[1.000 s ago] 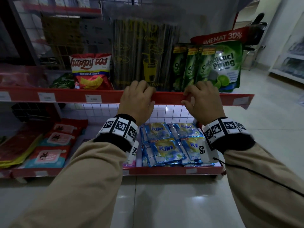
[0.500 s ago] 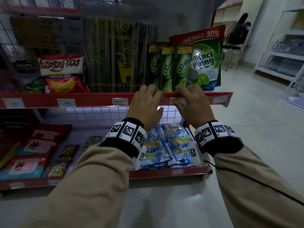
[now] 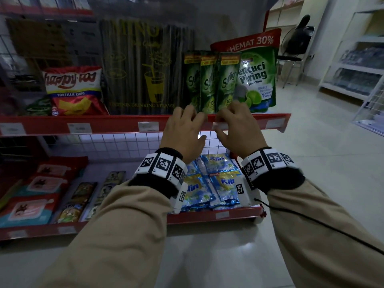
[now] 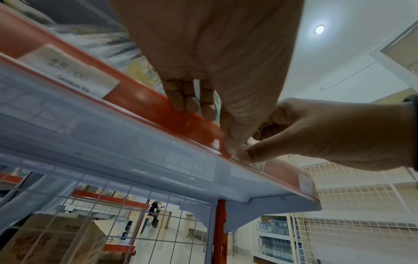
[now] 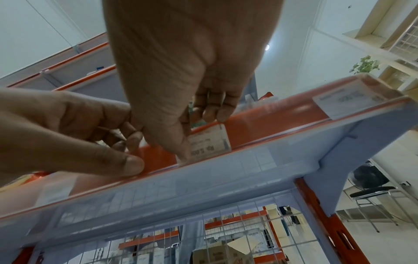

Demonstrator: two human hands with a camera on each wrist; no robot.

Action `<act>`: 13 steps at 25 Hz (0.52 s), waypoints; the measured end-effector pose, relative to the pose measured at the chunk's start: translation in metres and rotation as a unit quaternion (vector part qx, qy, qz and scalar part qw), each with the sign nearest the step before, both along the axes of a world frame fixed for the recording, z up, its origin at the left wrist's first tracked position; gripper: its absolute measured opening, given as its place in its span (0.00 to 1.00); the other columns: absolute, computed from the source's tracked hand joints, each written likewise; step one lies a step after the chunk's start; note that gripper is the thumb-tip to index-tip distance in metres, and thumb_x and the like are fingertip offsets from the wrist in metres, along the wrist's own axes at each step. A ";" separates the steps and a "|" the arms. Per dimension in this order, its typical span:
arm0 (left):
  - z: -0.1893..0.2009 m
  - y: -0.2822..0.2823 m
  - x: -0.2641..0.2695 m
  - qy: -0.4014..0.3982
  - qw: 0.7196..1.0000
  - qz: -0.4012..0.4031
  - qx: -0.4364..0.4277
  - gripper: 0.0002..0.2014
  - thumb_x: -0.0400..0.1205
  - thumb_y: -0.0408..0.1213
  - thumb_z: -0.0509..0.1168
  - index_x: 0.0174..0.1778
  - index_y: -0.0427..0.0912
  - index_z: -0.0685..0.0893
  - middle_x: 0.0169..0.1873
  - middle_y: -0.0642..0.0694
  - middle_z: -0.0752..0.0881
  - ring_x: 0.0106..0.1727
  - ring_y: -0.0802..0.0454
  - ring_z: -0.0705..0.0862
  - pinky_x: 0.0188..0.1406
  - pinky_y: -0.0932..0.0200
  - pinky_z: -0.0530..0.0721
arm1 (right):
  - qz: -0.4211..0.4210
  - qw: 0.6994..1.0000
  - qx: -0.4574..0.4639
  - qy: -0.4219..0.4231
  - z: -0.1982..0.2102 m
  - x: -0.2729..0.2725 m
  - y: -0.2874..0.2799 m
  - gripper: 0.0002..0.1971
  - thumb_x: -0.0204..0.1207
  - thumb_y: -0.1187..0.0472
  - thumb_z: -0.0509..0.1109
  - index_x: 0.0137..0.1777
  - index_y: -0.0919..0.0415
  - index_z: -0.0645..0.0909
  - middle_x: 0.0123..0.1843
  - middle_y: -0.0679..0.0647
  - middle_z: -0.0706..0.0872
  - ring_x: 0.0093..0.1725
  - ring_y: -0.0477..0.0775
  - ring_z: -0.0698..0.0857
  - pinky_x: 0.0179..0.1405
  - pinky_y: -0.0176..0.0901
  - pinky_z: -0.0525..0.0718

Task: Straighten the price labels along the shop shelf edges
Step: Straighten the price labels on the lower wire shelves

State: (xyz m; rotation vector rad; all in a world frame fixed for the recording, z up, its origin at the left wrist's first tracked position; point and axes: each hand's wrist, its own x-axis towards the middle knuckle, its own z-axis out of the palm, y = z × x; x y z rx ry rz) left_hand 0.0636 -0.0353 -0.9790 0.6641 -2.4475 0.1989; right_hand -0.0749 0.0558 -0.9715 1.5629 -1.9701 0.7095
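Stock check, upper shelf (image 3: 116, 123), L to R:
- Chips bag (image 3: 72, 90), red/white, reads "happy tos TORTILLA CHIPS".
- Straw pack (image 3: 145, 67), dark, gold print "MINO", "DRINKING STRAWS".
- Sachets (image 3: 209, 80), green, three overlapping, "Sunlight", "10X".
- Pouch (image 3: 257, 75), green, red top "HEMAT 30%", "Pencuci Piring", partly cut off by sachets.

Lower shelf (image 3: 207, 218): blue/yellow "Klin" packs (image 3: 209, 186) under the wrists; pink packs (image 3: 31, 206) far L, print too small to read.

Edge strip, red w/ clear cover. Labels: three white ones L of the hands, incl. label 2 (image 4: 68, 69) reading "15.000"; end label (image 3: 275, 122) at R corner, text blurred.

Task item: price label (image 5: 209, 141), white, reads "Rp 5.00…", rest hidden by thumb. Sits in the strip below the sachets, slightly askew in wrist view.

Hands, both raised to strip, backs up, close together, beige sleeves, marker bands on wrists:
- R hand (image 3: 236, 129): grip clamped on price label, thumb on its front face low, fingers (image 5: 214, 109) curled over strip's top edge behind it.
- L hand (image 3: 184, 132): just L of the label, fingers hooked over top edge, thumb (image 5: 128, 164) pressed on strip's lower lip. Grip together on the strip, not on the label. Thumb tips of both hands nearly meet.
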 end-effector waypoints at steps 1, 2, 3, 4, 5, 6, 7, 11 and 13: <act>0.000 0.000 0.000 0.002 1.000 0.000 0.000 0.21 0.79 0.48 0.66 0.66 0.46 0.73 0.61 0.44 0.73 0.60 0.43 0.70 0.60 0.49 0.73 | -0.003 1.000 0.008 -0.006 0.002 0.000 -0.001 0.10 0.73 0.62 0.71 0.51 0.65 0.80 0.52 0.63 0.78 0.55 0.62 0.74 0.52 0.46 0.71; 0.000 0.000 0.001 0.003 1.000 -0.001 0.000 0.22 0.79 0.48 0.66 0.67 0.46 0.73 0.61 0.44 0.73 0.60 0.43 0.70 0.60 0.49 0.73 | -0.005 1.000 0.015 -0.007 0.003 0.000 -0.001 0.10 0.73 0.62 0.71 0.51 0.65 0.80 0.52 0.62 0.78 0.55 0.62 0.73 0.52 0.46 0.70; 0.001 0.000 0.001 0.002 1.000 0.000 -0.001 0.22 0.79 0.48 0.66 0.67 0.46 0.73 0.61 0.44 0.73 0.60 0.43 0.70 0.60 0.49 0.73 | -0.004 1.000 0.020 -0.008 0.004 -0.001 -0.001 0.09 0.73 0.61 0.70 0.51 0.64 0.79 0.51 0.61 0.79 0.55 0.62 0.73 0.50 0.44 0.68; 0.001 0.000 0.001 0.002 1.000 0.002 -0.001 0.22 0.79 0.48 0.66 0.67 0.46 0.73 0.61 0.44 0.73 0.60 0.43 0.70 0.60 0.50 0.73 | 0.000 1.000 0.026 -0.015 0.005 -0.002 -0.001 0.09 0.73 0.61 0.70 0.50 0.63 0.79 0.50 0.60 0.80 0.55 0.62 0.73 0.49 0.43 0.66; 0.001 0.000 0.000 0.001 1.000 0.003 -0.002 0.22 0.79 0.48 0.65 0.67 0.46 0.73 0.61 0.44 0.73 0.60 0.43 0.70 0.60 0.50 0.73 | 0.006 0.999 0.032 -0.028 0.007 -0.004 0.000 0.09 0.73 0.60 0.71 0.50 0.63 0.79 0.50 0.58 0.82 0.54 0.61 0.74 0.48 0.43 0.65; 0.001 0.000 0.000 0.001 1.000 0.004 -0.002 0.22 0.79 0.48 0.65 0.66 0.46 0.73 0.61 0.44 0.73 0.60 0.44 0.70 0.59 0.50 0.73 | 0.013 0.998 0.041 -0.045 0.010 -0.005 0.000 0.10 0.73 0.59 0.71 0.51 0.62 0.81 0.50 0.58 0.83 0.55 0.61 0.74 0.48 0.42 0.65; 0.001 0.000 0.000 0.002 1.000 0.004 0.000 0.21 0.79 0.48 0.65 0.66 0.46 0.74 0.60 0.44 0.73 0.60 0.44 0.70 0.59 0.50 0.74 | 0.021 0.997 0.045 -0.063 0.012 -0.007 0.000 0.10 0.73 0.59 0.72 0.52 0.62 0.82 0.50 0.58 0.83 0.55 0.62 0.75 0.49 0.42 0.66; 0.002 -0.002 0.000 0.022 1.000 -0.005 0.012 0.18 0.81 0.47 0.63 0.64 0.45 0.77 0.59 0.44 0.74 0.59 0.44 0.70 0.58 0.50 0.74 | 0.083 0.972 -0.056 -0.212 0.022 -0.008 0.003 0.03 0.73 0.65 0.74 0.45 0.61 0.86 0.41 0.54 0.86 0.44 0.53 0.84 0.45 0.42 0.82; 0.002 -0.003 0.000 0.046 0.999 -0.016 0.020 0.17 0.83 0.48 0.60 0.64 0.44 0.78 0.57 0.44 0.76 0.58 0.45 0.71 0.58 0.51 0.74 | 0.107 0.941 -0.124 -0.297 0.025 -0.007 0.005 0.04 0.73 0.69 0.73 0.46 0.62 0.84 0.42 0.54 0.87 0.42 0.47 0.85 0.46 0.36 0.85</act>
